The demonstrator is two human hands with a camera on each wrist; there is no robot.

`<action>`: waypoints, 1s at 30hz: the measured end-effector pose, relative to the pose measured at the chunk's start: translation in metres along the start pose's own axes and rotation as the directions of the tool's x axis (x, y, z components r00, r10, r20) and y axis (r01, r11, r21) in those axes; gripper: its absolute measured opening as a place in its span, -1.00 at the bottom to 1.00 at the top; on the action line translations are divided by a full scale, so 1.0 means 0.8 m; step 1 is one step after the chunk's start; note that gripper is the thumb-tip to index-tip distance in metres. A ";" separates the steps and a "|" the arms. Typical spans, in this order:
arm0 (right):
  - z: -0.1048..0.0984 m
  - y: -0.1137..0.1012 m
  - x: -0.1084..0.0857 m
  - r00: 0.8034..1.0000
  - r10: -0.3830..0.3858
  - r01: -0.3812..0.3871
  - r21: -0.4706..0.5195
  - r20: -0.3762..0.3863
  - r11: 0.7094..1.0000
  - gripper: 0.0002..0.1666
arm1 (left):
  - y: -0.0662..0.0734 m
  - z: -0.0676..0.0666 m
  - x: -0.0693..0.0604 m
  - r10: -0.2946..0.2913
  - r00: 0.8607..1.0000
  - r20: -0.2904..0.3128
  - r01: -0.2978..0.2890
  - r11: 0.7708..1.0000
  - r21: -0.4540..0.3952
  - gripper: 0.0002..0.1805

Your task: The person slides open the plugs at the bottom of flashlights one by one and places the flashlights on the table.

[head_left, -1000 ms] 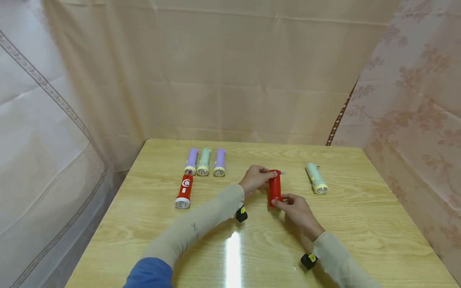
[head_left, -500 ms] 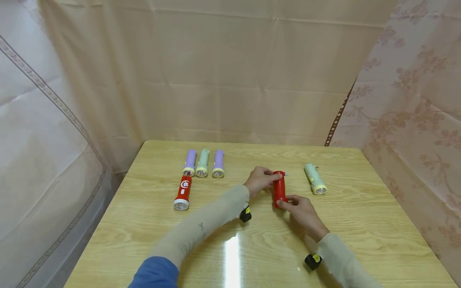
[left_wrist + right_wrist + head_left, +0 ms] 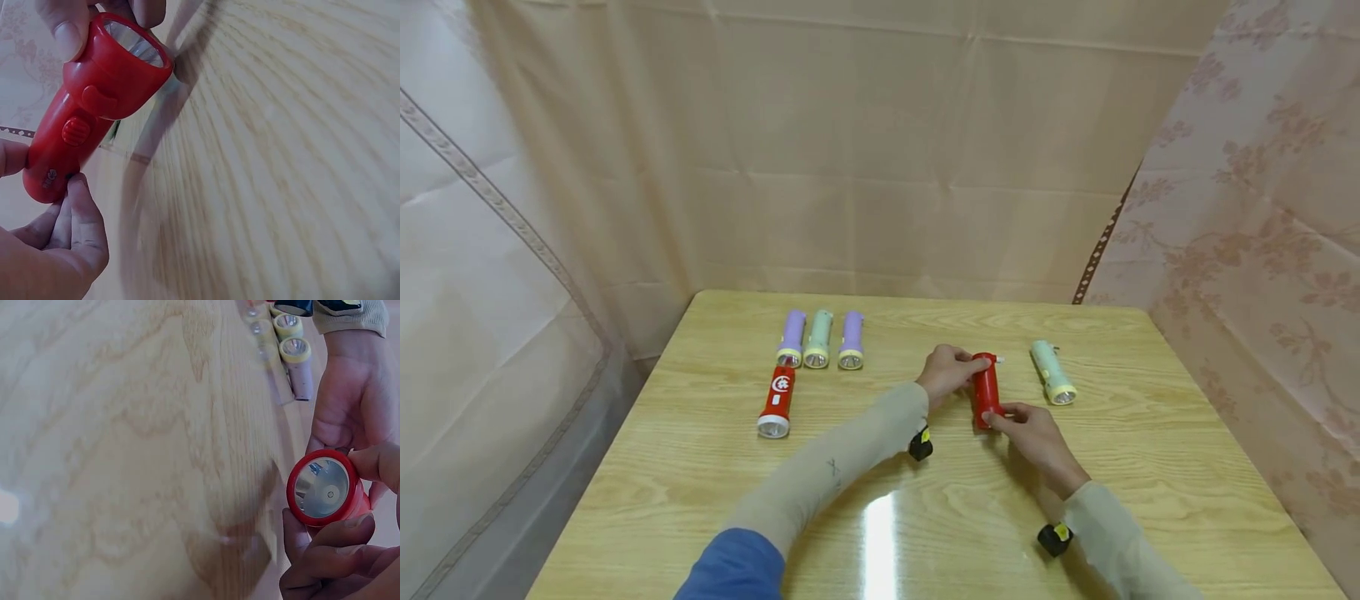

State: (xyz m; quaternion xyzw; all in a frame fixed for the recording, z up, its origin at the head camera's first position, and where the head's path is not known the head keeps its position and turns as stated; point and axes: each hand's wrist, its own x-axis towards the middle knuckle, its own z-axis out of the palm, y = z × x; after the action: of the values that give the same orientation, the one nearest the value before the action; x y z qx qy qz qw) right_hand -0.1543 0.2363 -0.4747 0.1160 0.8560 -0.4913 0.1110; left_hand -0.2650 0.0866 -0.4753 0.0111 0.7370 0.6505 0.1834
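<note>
Both my hands hold one red flashlight over the table, right of the middle in the head view. Its tail end is pinched between the thumb and fingers of my left hand. My right hand grips the lens end, nearer to me. In the left wrist view the red flashlight shows a ridged switch on its side, and my left hand is at the lower left. The right wrist view looks into the clear lens, ringed in red; its light appears off.
Left of my hands lie a purple flashlight, a green one and another purple one in a row. A red flashlight with a white rim lies before them. One green flashlight lies alone at the right.
Both hands and the red flashlight have shifted a little to the right, and its lens end has swung slightly rightward. The grips are the same. The other flashlights stay where they were.
</note>
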 end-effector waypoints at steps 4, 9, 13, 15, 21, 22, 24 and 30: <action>-0.005 0.001 0.003 1.000 -0.005 0.005 -0.019 -0.012 1.000 -0.18 | 0.005 0.006 0.003 -0.009 1.000 -0.015 0.009 1.000 0.022 -0.71; -0.011 0.001 0.006 1.000 0.007 -0.008 -0.032 -0.030 0.999 -0.15 | 0.007 0.010 0.011 -0.015 1.000 -0.025 0.016 0.999 0.039 -0.67; -0.015 0.004 0.008 0.999 0.011 -0.013 -0.047 -0.044 0.999 -0.17 | 0.005 0.014 0.016 -0.006 0.999 -0.035 0.008 0.999 0.044 -0.68; -0.016 0.005 0.009 0.999 0.009 -0.012 -0.055 -0.049 0.998 -0.18 | 0.004 0.016 0.018 -0.004 0.999 -0.044 0.006 0.999 0.051 -0.71; -0.020 0.010 0.011 0.997 0.004 -0.007 -0.049 -0.074 0.999 -0.19 | 0.002 0.027 0.025 -0.006 0.998 -0.061 0.009 0.999 0.042 -0.73; -0.021 0.011 0.012 0.997 0.004 -0.007 -0.046 -0.079 0.999 -0.20 | 0.002 0.028 0.026 -0.005 0.998 -0.060 0.007 0.999 0.039 -0.73; -0.022 0.012 0.014 0.996 0.003 -0.007 -0.044 -0.091 0.999 -0.21 | 0.002 0.031 0.029 -0.006 0.998 -0.060 0.008 0.999 0.033 -0.72; -0.024 0.016 0.021 0.994 -0.002 -0.004 -0.056 -0.109 0.998 -0.26 | 0.002 0.036 0.037 -0.008 0.999 -0.051 0.010 0.999 0.033 -0.70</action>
State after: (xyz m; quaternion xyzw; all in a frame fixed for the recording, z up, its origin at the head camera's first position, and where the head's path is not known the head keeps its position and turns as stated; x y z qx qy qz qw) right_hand -0.1675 0.2608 -0.4808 0.1398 0.8742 -0.4601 0.0677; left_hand -0.2845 0.1216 -0.4839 -0.0058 0.7522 0.6373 0.1674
